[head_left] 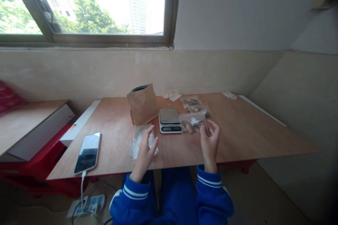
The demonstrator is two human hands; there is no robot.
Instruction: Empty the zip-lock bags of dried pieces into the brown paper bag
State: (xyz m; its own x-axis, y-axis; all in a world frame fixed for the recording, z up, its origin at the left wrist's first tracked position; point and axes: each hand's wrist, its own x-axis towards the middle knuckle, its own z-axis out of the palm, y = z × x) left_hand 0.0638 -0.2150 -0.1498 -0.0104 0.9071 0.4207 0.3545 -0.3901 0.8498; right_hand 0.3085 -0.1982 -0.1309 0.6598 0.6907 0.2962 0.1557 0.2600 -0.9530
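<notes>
Several tan pieces [189, 128] are lying in a zip bag [192, 117] just beside the right grip [210, 144], which is held upright, fingers curled, its hold unclear; the left grip [144, 153] is resting half-open on a crumpled clear plastic bag [137, 142]; a digital kitchen scale [169, 120] is standing between them on the tabletop [245, 140], a brown paper bag [142, 104] beyond.
</notes>
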